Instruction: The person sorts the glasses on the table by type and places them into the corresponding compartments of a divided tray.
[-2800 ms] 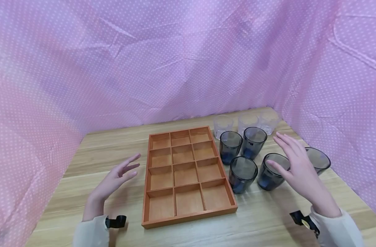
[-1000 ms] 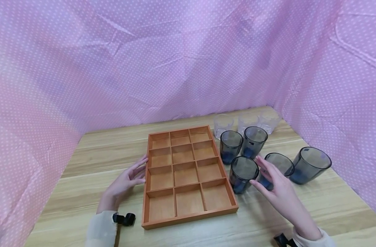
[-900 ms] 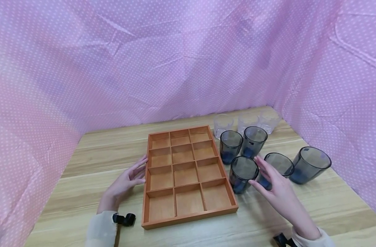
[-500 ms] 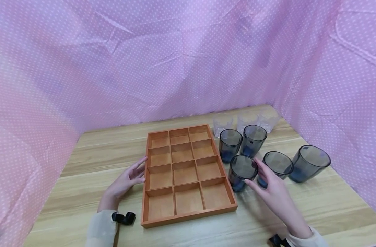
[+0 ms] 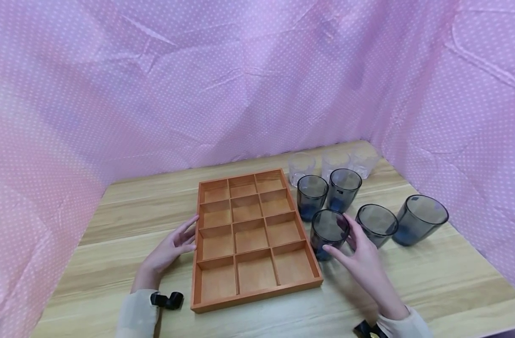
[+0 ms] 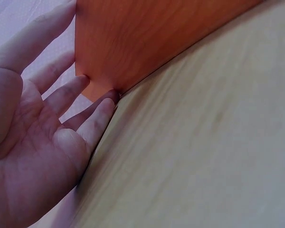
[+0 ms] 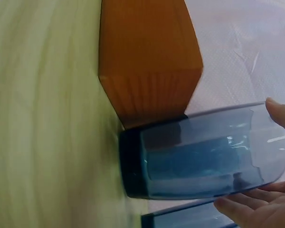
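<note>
A reddish-brown wooden tray (image 5: 257,297) divided into several square compartments lies on the table. My left hand (image 5: 166,251) rests its fingertips against the tray's left side, fingers fairly straight; the left wrist view shows them at the tray wall (image 6: 128,42). Beside the tray's right edge stands a smoky grey tumbler (image 5: 325,230) with a bluish base. My right hand (image 5: 363,263) holds it near the top, thumb at the near rim and fingers along its right side. In the right wrist view the tumbler (image 7: 199,156) is upright on the table, close to the tray's corner (image 7: 152,95).
Two more grey tumblers (image 5: 311,199) (image 5: 343,192) stand behind the held one. Another two (image 5: 376,227) (image 5: 418,220) are on its right, one close to my right fingers. At the back are clear glasses (image 5: 300,170) (image 5: 362,165). Pink dotted cloth (image 5: 240,84) hangs around the table.
My right hand has come left from above the right-hand tumblers and taken hold of the one beside the tray. My left hand has moved right onto the tray's side. The tray stays put.
</note>
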Demonstrator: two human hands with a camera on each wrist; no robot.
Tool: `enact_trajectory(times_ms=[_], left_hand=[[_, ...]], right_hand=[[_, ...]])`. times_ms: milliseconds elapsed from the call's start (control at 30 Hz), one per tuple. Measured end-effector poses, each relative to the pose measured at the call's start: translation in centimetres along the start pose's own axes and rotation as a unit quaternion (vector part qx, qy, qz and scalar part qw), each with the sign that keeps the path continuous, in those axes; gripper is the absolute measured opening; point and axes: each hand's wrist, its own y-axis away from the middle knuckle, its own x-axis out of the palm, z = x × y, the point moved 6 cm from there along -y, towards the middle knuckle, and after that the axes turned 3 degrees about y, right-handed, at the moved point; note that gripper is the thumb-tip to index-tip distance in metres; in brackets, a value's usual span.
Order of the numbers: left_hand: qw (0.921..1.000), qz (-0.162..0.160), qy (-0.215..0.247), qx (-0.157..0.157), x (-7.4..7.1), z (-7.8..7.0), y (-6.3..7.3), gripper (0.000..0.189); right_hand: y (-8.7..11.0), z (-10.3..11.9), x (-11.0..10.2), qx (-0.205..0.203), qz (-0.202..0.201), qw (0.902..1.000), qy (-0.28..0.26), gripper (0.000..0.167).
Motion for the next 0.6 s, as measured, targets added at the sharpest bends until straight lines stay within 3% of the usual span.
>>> enact_trajectory(times_ms=[133,367,600], left_hand=[[1.0,-0.002,-0.008,0.001,-0.07,0.17,-0.06,0.078],[0.9997,-0.005,-0.025,0.002,-0.21,0.35,-0.08,0.077],[0.9997,-0.008,-0.022,-0.009,-0.06,0.18,-0.12,0.079]], right_hand=[[-0.18,-0.1,0.35,0.01,-0.024,0.9995,-0.017,0.08],[-0.08,0.17,0.1,0.002,-0.078,0.9968,0.018,0.074],[0.31,0.73,-0.27,-0.012,-0.115,0.9932,0.015,0.075]])
